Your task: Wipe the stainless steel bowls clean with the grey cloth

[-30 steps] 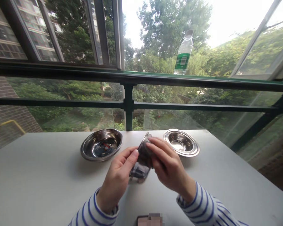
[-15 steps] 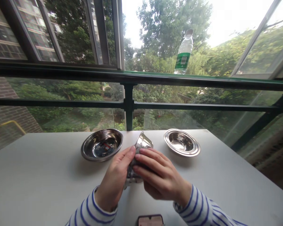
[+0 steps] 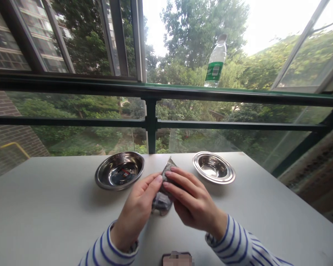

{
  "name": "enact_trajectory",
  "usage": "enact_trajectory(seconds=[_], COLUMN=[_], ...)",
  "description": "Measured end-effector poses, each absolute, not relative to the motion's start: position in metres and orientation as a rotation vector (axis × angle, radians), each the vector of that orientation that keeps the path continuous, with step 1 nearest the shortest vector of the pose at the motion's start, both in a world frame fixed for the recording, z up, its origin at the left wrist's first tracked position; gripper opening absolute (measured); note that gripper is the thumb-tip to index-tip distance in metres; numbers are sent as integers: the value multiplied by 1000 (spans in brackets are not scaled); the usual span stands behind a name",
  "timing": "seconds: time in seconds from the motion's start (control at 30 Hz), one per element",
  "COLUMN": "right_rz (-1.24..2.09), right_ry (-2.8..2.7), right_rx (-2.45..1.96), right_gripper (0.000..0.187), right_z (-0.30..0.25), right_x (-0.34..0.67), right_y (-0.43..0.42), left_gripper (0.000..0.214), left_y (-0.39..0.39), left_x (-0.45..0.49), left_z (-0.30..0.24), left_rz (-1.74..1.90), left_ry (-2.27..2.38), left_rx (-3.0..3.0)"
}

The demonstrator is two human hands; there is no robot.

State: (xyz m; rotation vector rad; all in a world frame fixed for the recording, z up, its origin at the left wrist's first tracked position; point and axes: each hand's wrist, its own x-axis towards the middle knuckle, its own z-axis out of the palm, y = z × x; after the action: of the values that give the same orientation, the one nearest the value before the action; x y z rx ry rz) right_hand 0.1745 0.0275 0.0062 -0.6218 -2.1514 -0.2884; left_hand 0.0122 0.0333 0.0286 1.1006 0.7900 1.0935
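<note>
Between my two hands is a shiny silver-grey object (image 3: pixel 163 201), held tilted above the white table (image 3: pixel 58 221). Its upper end narrows to a point, its lower part catches bright reflections, and my fingers cover much of its middle; its exact kind I cannot make out. My left hand (image 3: pixel 140 207) grips it from the left, thumb along its side. On the other side my right hand (image 3: pixel 194 199) is closed over it with bent fingers. Beyond the hands stand a wide steel bowl (image 3: pixel 98 177) on the left and a rimmed steel bowl (image 3: pixel 229 176) on the right.
A phone (image 3: pixel 177 258) lies at the near edge, partly cut off. Behind the table runs a dark green railing (image 3: pixel 100 88) with glass panels. A plastic bottle with a green label (image 3: pixel 214 70) stands on the rail. Open window frames (image 3: pixel 140 40) and trees are beyond.
The silver-grey object has turned in my hands: its flared, rimmed top now shows as a narrow point. My right hand has shifted slightly up and to the right. The bowls stay put.
</note>
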Motion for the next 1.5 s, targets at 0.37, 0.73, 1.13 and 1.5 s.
enact_trajectory(seconds=[0.37, 0.73, 1.13, 1.5], right_rz=[69, -153, -171, -199], right_ry=[-1803, -2075, -2061, -1981], right_rx=[-984, -703, -779, -832], right_gripper=[31, 39, 39, 37], right_z=[5, 13, 9, 9], right_x=[191, 175, 164, 176], right_y=[50, 28, 18, 31], left_gripper=[28, 26, 24, 22], left_y=[28, 31, 30, 29], left_x=[13, 12, 13, 17], left_z=[35, 30, 29, 33], left_rz=[1090, 1113, 1199, 1259], left_ry=[867, 885, 912, 921], left_rx=[1174, 1159, 1039, 940])
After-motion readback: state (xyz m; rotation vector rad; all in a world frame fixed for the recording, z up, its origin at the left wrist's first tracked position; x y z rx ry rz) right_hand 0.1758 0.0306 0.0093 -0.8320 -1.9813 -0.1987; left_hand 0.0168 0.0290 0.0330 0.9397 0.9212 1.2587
